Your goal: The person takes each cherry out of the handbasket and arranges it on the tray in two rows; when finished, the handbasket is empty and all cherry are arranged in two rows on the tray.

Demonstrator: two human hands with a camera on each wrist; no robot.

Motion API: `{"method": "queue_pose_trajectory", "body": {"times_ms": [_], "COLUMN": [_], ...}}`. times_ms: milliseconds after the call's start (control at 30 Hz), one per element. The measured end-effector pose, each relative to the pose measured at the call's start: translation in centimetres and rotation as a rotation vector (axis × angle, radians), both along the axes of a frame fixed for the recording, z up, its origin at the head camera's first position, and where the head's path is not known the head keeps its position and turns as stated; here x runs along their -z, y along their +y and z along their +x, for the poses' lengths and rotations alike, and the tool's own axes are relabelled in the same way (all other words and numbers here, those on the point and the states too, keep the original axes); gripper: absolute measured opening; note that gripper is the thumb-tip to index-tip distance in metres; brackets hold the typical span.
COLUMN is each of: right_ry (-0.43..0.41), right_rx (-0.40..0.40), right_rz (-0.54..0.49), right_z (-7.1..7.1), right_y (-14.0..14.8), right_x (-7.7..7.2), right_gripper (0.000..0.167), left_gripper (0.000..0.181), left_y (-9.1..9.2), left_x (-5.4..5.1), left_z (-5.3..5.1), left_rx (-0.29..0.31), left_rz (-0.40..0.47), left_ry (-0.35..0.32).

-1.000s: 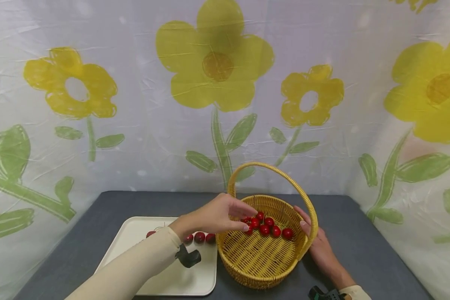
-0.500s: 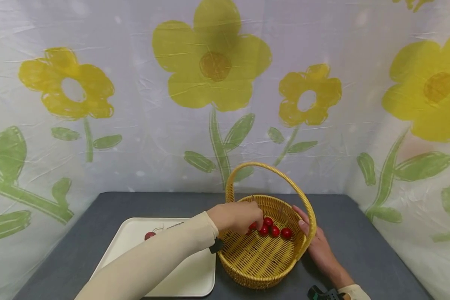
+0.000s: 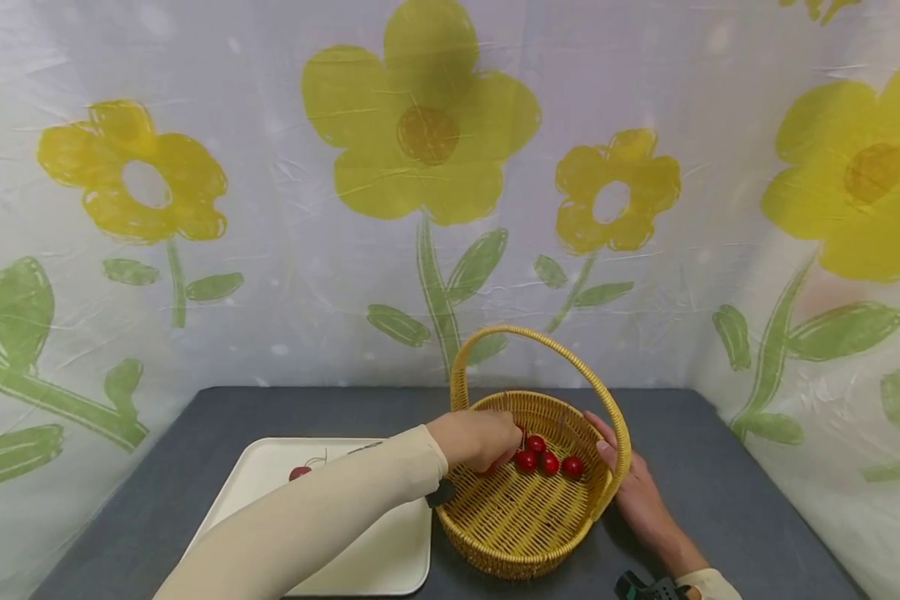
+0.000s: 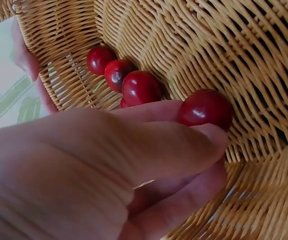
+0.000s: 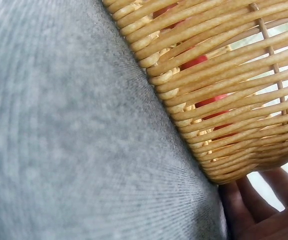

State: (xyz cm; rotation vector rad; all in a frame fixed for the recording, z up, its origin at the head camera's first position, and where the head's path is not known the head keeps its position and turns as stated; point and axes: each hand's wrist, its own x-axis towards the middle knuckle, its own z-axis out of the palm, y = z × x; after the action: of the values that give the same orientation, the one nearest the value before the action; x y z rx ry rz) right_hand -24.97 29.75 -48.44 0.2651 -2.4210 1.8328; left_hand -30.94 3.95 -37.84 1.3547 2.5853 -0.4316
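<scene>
Inside the yellow wicker basket (image 3: 510,517), my left hand (image 3: 476,440) reaches down at its left side. The left wrist view shows that hand (image 4: 108,155) pinching a dark red cherry (image 4: 206,108) between thumb and fingers, low by the woven wall. Several other cherries (image 4: 141,88) lie in a row beyond it; in the head view, cherries (image 3: 549,463) rest right of the hand. My right hand (image 3: 637,492) holds the basket's right rim, thumb and fingers by the handle's base. From the right wrist its fingers (image 5: 259,200) show against the basket's outer side.
A white tray (image 3: 375,554) stands left of the basket, partly under my left sleeve, with a dark red cherry (image 3: 300,472) and stems near its back edge. The table (image 3: 690,450) is dark grey, and a flowered curtain (image 3: 330,333) hangs behind it.
My left hand has moved right and down into the basket, its fingers now closed on a cherry. The sleeve now covers the row of cherries on the tray. My right hand stays at the rim.
</scene>
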Motion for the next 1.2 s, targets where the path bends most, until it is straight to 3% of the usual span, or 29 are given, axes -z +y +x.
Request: {"method": "queue_pose_trajectory", "body": {"times_ms": [133,267,467,600,733,900,967,1200], "right_ry": [0.000,-0.010,-0.030,-0.034,-0.038,-0.018,-0.001,0.007], "right_rx": [-0.003,-0.006,0.024,0.025,0.018,-0.013,-0.024,-0.021], "right_rz": [-0.004,-0.002,0.019,0.023,0.012,-0.006,-0.007,-0.006], "right_z": [0.0,-0.1,-0.2,-0.2,-0.2,-0.1,-0.1,0.0], "right_y": [0.1,0.0,0.1,0.1,0.1,0.1,0.2,0.1], "right_x": [-0.1,0.0,0.0,0.1,0.1,0.0,0.0,0.0], "right_gripper": [0.055,0.056,0.057,0.056,0.056,0.057,0.056,0.055], "left_gripper": [0.032,0.021,0.013,0.020,0.026,0.026,0.025,0.031], "left_y": [0.1,-0.2,-0.5,-1.6,-3.6,-6.5,-7.8,-12.2], "left_x": [-0.1,-1.3,-3.9,-4.6,-4.4,-3.6,-3.1,-1.7], "left_z": [0.1,0.5,1.1,2.4,4.1,6.9,7.8,9.7], "left_rx": [-0.010,-0.017,0.085,0.113,0.065,-0.142,-0.203,-0.226], "left_rz": [0.006,0.092,0.263,0.396,0.580,0.863,0.974,1.265], "left_ry": [-0.014,-0.103,-0.194,-0.283,-0.383,-0.552,-0.590,-0.632]}}
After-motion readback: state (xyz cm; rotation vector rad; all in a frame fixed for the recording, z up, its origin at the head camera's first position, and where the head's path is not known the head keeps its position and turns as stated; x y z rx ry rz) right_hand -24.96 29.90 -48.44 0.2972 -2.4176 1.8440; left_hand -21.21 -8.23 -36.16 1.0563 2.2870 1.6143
